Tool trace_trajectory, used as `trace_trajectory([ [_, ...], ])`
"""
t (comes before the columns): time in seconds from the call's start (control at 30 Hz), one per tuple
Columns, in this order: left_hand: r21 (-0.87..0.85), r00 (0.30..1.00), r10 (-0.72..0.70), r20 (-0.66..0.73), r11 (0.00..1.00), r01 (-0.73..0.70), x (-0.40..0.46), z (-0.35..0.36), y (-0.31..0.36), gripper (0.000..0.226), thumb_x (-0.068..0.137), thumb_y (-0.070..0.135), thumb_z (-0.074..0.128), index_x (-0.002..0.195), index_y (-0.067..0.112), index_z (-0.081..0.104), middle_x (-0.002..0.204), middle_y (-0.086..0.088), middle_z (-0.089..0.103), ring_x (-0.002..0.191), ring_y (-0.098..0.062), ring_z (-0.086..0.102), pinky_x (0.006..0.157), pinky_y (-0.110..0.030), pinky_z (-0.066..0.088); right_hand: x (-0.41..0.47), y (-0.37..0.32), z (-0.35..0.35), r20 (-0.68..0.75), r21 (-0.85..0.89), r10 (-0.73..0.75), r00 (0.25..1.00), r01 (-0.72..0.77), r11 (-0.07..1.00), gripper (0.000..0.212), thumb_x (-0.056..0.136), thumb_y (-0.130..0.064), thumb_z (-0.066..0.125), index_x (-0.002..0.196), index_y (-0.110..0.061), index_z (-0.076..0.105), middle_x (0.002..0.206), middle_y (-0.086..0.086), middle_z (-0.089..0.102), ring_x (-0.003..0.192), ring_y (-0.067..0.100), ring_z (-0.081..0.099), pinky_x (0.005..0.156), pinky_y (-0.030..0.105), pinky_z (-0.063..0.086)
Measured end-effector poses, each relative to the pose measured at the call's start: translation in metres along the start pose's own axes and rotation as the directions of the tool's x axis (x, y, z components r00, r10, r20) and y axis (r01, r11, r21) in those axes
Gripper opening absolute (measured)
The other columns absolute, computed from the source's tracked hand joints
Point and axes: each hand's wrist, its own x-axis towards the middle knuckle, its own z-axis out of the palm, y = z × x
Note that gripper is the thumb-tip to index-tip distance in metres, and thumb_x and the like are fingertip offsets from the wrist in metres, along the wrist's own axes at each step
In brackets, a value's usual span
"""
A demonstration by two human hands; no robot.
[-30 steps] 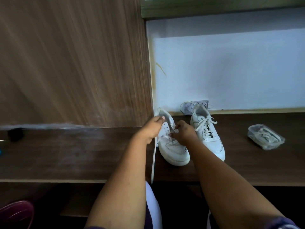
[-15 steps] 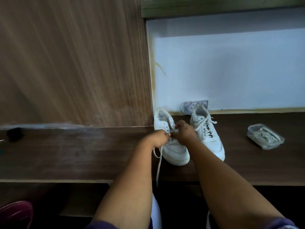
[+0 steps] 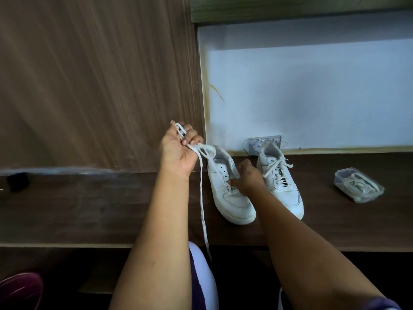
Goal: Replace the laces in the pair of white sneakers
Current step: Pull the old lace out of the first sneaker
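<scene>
Dark wooden worktop (image 3: 89, 209) below a wood panel and pale wall. Left hand (image 3: 178, 151) holds a white lace (image 3: 202, 198) in a closed grip, raised; the lace hangs past the edge. Right hand (image 3: 248, 177) pinches the unlaced sneaker (image 3: 228, 193) at its eyelets. Beside it a laced sneaker (image 3: 281, 184), then a clear box (image 3: 358, 184) of laces.

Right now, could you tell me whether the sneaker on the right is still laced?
Yes, the right sneaker shows a white lace crossed through its eyelets, loose ends lying over its collar.
</scene>
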Motion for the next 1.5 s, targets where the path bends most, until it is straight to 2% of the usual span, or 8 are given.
trace_trajectory([
  [0.27,-0.038,0.987,0.16,-0.008,0.986,-0.16,-0.003,0.017,0.004,0.036,0.102,0.03,0.035,0.069,0.018,0.04,0.048,0.007,0.029,0.031,-0.003,0.02,0.03,-0.015,0.015,-0.012,-0.047,-0.023,0.504,-0.178,-0.136,0.853,0.257,0.95,0.017,0.089,-0.016,0.062,0.103,-0.01,0.068,0.102,0.001,0.065,0.089,0.014,0.062,0.072,0.022,0.049],
  [0.43,0.146,0.977,0.21,-0.029,0.968,-0.204,-0.002,0.003,-0.002,0.036,0.099,0.035,0.045,0.067,0.02,0.04,0.05,0.008,0.028,0.036,-0.003,0.019,0.035,-0.016,0.016,-0.013,-0.05,-0.028,0.421,0.437,-0.098,0.902,-0.107,0.893,0.022,0.099,-0.01,0.043,0.082,-0.006,0.057,0.075,0.009,0.063,0.067,0.022,0.061,0.056,0.025,0.045],
  [0.73,0.269,0.825,0.566,0.009,0.793,-0.547,-0.007,0.014,0.014,0.03,0.099,0.013,0.047,0.07,0.018,0.039,0.056,0.009,0.031,0.043,-0.003,0.02,0.04,-0.017,0.015,-0.045,-0.066,-0.011,0.892,0.431,-0.311,0.328,-0.412,0.803,0.031,0.101,-0.016,0.03,0.091,-0.012,0.058,0.069,0.004,0.066,0.088,0.023,0.069,0.087,0.038,0.051],
  [0.87,0.539,0.721,0.692,0.031,0.596,-0.595,-0.006,0.001,0.036,0.029,0.099,0.022,0.051,0.072,0.019,0.04,0.055,0.012,0.034,0.046,-0.003,0.023,0.042,-0.019,0.02,-0.032,-0.068,-0.013,0.768,0.53,-0.133,0.626,-0.505,0.681,0.026,0.098,-0.013,0.036,0.074,-0.014,0.048,0.055,-0.003,0.03,0.047,0.009,0.037,0.059,0.028,0.049],
  [0.97,0.918,0.914,0.405,0.033,0.348,-0.188,-0.003,-0.018,0.019,0.031,0.085,0.045,0.067,0.098,0.024,0.049,0.083,0.007,0.051,0.071,-0.006,0.05,0.061,-0.025,0.04,-0.018,-0.077,-0.022,0.452,0.796,-0.08,0.888,-0.362,0.485,0.038,0.1,-0.038,0.042,0.069,-0.016,0.044,0.053,-0.003,0.032,0.049,0.012,0.027,0.053,0.025,0.032],
  [1.13,0.995,0.875,-0.476,-0.085,-0.002,0.096,-0.004,-0.05,-0.024,0.087,0.064,0.046,0.082,0.137,0.02,0.042,0.119,0.006,0.065,0.115,-0.008,0.058,0.1,-0.026,0.042,-0.008,-0.087,-0.029,0.223,0.903,-0.036,0.974,-0.193,0.384,0.064,0.085,-0.061,0.056,0.085,0.002,0.059,0.084,0.022,0.064,0.084,0.037,0.064,0.09,0.046,0.051],
  [1.3,0.984,0.906,-0.417,-0.068,0.12,0.13,-0.002,-0.058,-0.016,0.019,0.086,0.038,0.065,0.077,0.021,0.068,0.075,0.005,0.064,0.081,-0.01,0.056,0.085,-0.026,0.042,-0.011,-0.088,-0.043,0.268,0.956,0.027,0.963,-0.262,-0.131,0.034,0.095,-0.04,0.056,0.079,-0.01,0.05,0.061,0.003,0.051,0.057,0.014,0.063,0.069,0.033,0.059],
  [1.5,0.799,0.914,-0.134,-0.384,0.447,0.401,0.017,-0.084,0.005,0.035,0.095,0.027,0.055,0.062,0.015,0.057,0.056,-0.001,0.058,0.06,-0.018,0.053,0.064,-0.031,0.043,-0.023,-0.111,0.02,0.029,0.718,0.011,1.0,-0.029,0.696,0.018,0.096,-0.041,0.048,0.085,-0.027,0.052,0.082,0.005,0.062,0.081,0.024,0.062,0.082,0.043,0.052],
])
